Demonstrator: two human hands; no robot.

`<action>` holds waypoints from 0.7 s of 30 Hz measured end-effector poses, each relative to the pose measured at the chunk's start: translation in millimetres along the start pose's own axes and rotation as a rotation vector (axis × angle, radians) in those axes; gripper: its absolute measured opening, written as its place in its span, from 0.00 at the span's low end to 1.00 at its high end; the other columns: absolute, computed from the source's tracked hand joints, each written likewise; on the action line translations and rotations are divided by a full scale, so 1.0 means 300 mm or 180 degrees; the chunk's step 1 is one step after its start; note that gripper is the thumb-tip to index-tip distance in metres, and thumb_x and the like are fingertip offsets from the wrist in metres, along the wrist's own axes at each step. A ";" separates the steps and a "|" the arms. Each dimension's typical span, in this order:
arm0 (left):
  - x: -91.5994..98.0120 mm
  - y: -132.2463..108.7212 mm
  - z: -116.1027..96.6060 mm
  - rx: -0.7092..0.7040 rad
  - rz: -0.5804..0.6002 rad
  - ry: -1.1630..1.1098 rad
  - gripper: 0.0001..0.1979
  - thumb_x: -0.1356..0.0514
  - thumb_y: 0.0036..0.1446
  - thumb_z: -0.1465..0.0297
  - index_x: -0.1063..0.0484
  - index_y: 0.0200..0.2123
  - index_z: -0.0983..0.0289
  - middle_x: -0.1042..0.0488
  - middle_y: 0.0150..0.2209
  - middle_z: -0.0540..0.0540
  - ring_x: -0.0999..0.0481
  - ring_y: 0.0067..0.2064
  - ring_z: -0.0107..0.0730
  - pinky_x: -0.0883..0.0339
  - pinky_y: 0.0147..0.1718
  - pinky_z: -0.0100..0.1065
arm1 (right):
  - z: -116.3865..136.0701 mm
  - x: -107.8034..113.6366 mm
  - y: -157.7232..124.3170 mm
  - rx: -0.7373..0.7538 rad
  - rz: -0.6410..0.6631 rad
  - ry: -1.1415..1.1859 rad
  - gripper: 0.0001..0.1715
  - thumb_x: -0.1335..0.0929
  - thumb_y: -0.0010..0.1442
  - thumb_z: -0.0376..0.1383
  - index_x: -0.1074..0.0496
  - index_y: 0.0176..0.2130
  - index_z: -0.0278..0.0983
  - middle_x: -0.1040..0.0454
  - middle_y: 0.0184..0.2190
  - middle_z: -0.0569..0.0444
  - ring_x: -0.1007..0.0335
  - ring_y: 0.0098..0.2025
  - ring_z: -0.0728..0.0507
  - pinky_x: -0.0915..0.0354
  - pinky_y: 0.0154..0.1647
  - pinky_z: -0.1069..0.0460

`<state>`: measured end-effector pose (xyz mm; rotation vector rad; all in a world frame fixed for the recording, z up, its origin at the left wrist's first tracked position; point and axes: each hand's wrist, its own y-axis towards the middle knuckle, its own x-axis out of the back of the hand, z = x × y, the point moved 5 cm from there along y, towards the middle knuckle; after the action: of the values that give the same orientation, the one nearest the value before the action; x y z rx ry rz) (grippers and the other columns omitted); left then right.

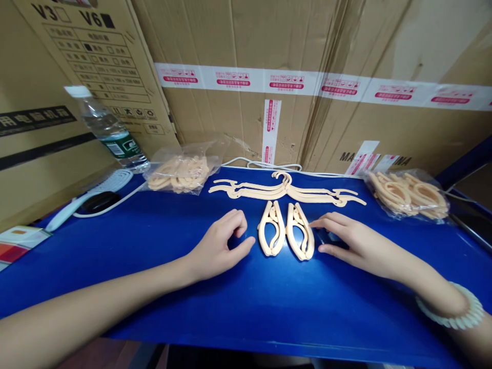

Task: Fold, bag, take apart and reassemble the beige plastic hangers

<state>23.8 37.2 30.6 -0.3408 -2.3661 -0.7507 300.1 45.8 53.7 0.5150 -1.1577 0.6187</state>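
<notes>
places are given from the unfolded hangers (265, 194), two lying overlapped on the blue surface (230, 302), hooks away from the wearer. far to their left: a brush (63, 212), a black object (101, 202) of unclear kind, then a standing bottle (109, 130). just beyond their left end: the left bag (179, 174), clear, with more hangers inside. in front of the left end: the left hand (217, 246), fingers curled, thumb apart, nothing held. in front of the middle: the left folded hanger (281, 230) and, just beside it, the right folded hanger (291, 237). in front of the right part: the right hand (355, 241), fingers spread from the thumb, nothing held; one fingertip meets the right folded hanger's edge in view, contact uncertain. beyond the right end: the right bag (407, 192), similarly filled. likely faults: a sideways nudge from the right fingers could knock the folded pair together; a forward push could drive it into the unfolded hangers, whose overlapping hooks might snag if only one were lifted.
</notes>
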 end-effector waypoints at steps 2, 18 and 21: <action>0.002 0.002 0.012 0.0075 -0.0058 0.0040 0.17 0.44 0.60 0.72 0.53 0.25 0.60 0.45 0.25 0.45 0.45 0.27 0.26 0.48 0.27 0.31 | 0.000 0.000 0.002 0.0002 -0.0004 -0.0014 0.26 0.36 0.71 0.49 0.32 0.62 0.41 0.27 0.51 0.45 0.27 0.51 0.35 0.29 0.52 0.40; -0.056 -0.018 0.060 0.0048 0.0789 -0.0094 0.24 0.54 0.68 0.67 0.58 0.19 0.62 0.54 0.17 0.46 0.51 0.20 0.23 0.51 0.28 0.35 | 0.000 0.000 -0.003 0.0024 0.0013 -0.0046 0.27 0.36 0.71 0.49 0.34 0.64 0.42 0.28 0.52 0.44 0.27 0.51 0.35 0.29 0.52 0.40; -0.058 -0.017 0.058 0.0021 0.0834 -0.0009 0.24 0.54 0.68 0.67 0.58 0.19 0.62 0.53 0.17 0.46 0.50 0.20 0.24 0.51 0.29 0.35 | 0.000 0.000 -0.002 0.0005 0.0030 -0.0036 0.27 0.36 0.71 0.49 0.34 0.64 0.42 0.28 0.52 0.44 0.27 0.51 0.35 0.29 0.53 0.39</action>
<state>26.5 42.5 6.2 -0.6348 -2.2673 -0.6182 300.5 45.5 53.6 0.5151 -1.1710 0.6254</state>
